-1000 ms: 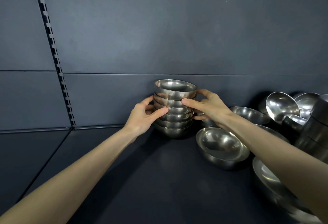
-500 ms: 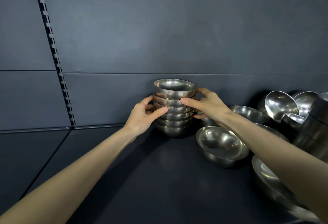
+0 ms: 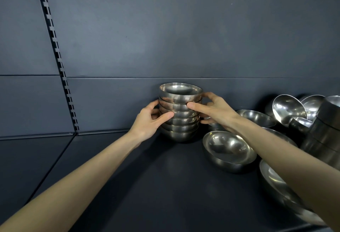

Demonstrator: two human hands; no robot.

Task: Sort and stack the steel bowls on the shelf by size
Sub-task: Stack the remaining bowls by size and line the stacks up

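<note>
Both hands clasped the stack of small bowls at the back of the shelf.

The stack stood upright near the back wall, dead ahead between my hands: left hand curled round its left flank, right hand round its right, thumbs across the front, both equally near. With its axis vertical, I judged any shift had to keep it plumb. A medium bowl sat just to the right, with a heap of bowls beyond crowding that side.
</note>
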